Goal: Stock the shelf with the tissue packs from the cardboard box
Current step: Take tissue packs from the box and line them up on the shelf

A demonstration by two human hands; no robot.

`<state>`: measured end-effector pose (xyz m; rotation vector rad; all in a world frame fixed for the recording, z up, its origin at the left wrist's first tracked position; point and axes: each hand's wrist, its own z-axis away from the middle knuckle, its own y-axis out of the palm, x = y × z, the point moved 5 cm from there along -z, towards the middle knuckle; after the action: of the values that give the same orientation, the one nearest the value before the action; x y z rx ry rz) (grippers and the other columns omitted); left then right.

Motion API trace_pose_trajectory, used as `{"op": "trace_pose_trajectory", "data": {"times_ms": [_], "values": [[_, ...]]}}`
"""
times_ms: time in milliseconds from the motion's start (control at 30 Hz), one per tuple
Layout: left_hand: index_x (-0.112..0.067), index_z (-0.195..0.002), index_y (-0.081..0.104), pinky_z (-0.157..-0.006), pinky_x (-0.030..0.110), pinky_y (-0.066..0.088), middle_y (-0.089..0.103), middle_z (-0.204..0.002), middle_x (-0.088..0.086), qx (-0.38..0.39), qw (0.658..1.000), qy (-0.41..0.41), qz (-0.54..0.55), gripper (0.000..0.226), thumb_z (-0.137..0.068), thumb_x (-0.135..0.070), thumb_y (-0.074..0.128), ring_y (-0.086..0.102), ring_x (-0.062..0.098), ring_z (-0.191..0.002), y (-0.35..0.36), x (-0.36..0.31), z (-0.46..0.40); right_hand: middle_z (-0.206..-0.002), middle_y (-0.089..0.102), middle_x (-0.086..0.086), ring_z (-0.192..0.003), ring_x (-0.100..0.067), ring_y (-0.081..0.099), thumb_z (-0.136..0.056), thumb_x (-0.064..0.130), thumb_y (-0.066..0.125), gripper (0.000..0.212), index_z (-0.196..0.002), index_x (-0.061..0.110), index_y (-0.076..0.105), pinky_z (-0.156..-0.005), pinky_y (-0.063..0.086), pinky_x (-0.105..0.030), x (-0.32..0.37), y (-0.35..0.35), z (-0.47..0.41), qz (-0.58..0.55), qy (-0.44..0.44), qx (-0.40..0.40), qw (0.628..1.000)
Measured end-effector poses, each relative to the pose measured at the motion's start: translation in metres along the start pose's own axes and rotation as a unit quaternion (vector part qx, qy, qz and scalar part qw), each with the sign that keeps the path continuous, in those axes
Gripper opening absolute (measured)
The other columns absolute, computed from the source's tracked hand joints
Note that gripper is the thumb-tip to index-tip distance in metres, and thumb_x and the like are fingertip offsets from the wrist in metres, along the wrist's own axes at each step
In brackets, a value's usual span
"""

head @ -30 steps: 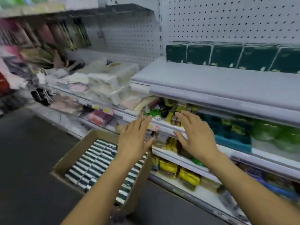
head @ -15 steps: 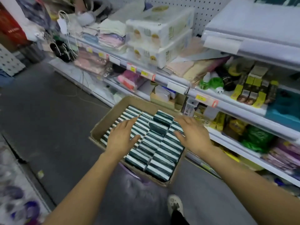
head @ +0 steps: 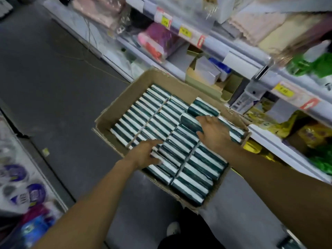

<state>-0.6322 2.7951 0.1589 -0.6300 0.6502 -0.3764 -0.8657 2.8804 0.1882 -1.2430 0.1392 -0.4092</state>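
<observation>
One open brown cardboard box (head: 115, 112) sat at the centre of the frame, on the dark grey floor (head: 45, 83) or just above it; what carried it could not be told. It was packed with dark green and white tissue packs (head: 195, 175) standing on edge in three rows that ran from the upper left to the lower right of the frame. Blur kept an exact count out of reach, though each row held well over ten packs, and a few packs at the upper right end of the right-hand row stood higher than the rest. Two bare hands were in view. The left hand (head: 143, 155), just below the centre of the frame, lay on the lower end of the left and middle rows, its fingers (head: 154, 142) bent over the tops of the packs; whether it truly gripped one could not be told. The right hand (head: 213, 132), just right of centre, was spread fairly wide, palm down, its fingers (head: 201, 119) hooked over one raised dark green pack (head: 189, 123) in the right-hand row. White metal store shelves (head: 233, 51) filled the upper right of the frame, with three yellow price labels (head: 185, 31) on their front edges, and one white shoe (head: 173, 229) showed at the bottom centre.
</observation>
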Motion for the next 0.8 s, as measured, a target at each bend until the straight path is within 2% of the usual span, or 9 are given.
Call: {"op": "trace_pose_trajectory", "data": {"times_ms": [133,267,400,533,633,733,800], "values": [[-0.028,-0.144,0.043,-0.107,0.04,0.039,0.047,-0.144,0.003,0.062,0.998,0.01,-0.004,0.073,-0.081,-0.03,0.079,0.043,0.023,-0.132,0.019,0.018,-0.017,-0.142,0.043,-0.007,-0.13,-0.026,0.039,-0.097,0.035,0.049,0.057,-0.146,0.017,0.026,-0.098,0.037,-0.041,0.002,0.023,-0.025,0.056,-0.003,0.012,0.998],[-0.027,-0.132,0.057,-0.107,0.038,0.04,0.049,-0.143,0.0,0.059,0.995,0.002,0.074,0.05,-0.086,-0.016,0.072,0.046,0.02,-0.131,0.02,0.023,-0.033,-0.137,0.048,-0.006,-0.127,-0.025,0.041,-0.094,0.031,0.055,0.064,-0.147,0.017,0.022,-0.099,0.033,-0.041,0.001,0.038,-0.041,0.095,0.012,0.017,0.995],[-0.025,-0.132,0.055,-0.094,0.03,0.044,0.052,-0.13,0.001,0.041,0.997,-0.01,0.066,0.044,-0.09,-0.02,0.069,0.052,0.02,-0.117,0.021,0.018,-0.037,-0.132,0.056,-0.006,-0.123,-0.024,0.047,-0.091,0.015,0.059,0.059,-0.143,0.015,0.031,-0.099,0.035,-0.038,-0.002,0.043,-0.045,0.072,0.025,0.006,0.997],[-0.026,-0.131,0.055,-0.095,0.032,0.046,0.053,-0.132,0.0,0.016,0.997,-0.02,0.077,0.042,-0.091,-0.023,0.068,0.053,0.02,-0.116,0.019,0.011,-0.029,-0.132,0.057,-0.006,-0.122,-0.024,0.048,-0.092,0.013,0.057,0.057,-0.144,0.016,0.035,-0.097,0.034,-0.036,-0.001,0.027,-0.029,0.007,0.021,-0.049,0.999],[-0.026,-0.128,0.055,-0.096,0.035,0.047,0.057,-0.125,0.001,-0.019,0.995,-0.019,0.1,0.04,-0.091,-0.028,0.068,0.055,0.021,-0.113,0.006,0.002,-0.013,-0.127,0.059,-0.009,-0.117,-0.029,0.051,-0.094,0.017,0.056,0.049,-0.141,0.016,0.04,-0.094,0.036,-0.038,0.001,0.001,-0.006,-0.078,0.019,-0.095,0.992],[-0.026,-0.113,0.06,-0.084,0.044,0.053,0.065,-0.106,0.004,-0.09,0.984,-0.008,0.153,0.031,-0.085,-0.032,0.072,0.064,0.022,-0.092,-0.019,-0.014,0.01,-0.116,0.062,-0.01,-0.105,-0.031,0.057,-0.092,0.022,0.061,0.048,-0.136,0.023,0.042,-0.086,0.048,-0.04,-0.007,-0.023,0.019,-0.206,0.057,-0.105,0.971],[-0.028,-0.105,0.062,-0.076,0.046,0.056,0.068,-0.095,0.005,-0.136,0.969,0.003,0.208,0.029,-0.08,-0.035,0.074,0.067,0.022,-0.082,-0.036,-0.03,0.03,-0.117,0.062,-0.006,-0.104,-0.029,0.059,-0.09,0.024,0.064,0.046,-0.131,0.031,0.042,-0.085,0.052,-0.043,-0.014,-0.039,0.041,-0.299,0.082,-0.109,0.944]]}}
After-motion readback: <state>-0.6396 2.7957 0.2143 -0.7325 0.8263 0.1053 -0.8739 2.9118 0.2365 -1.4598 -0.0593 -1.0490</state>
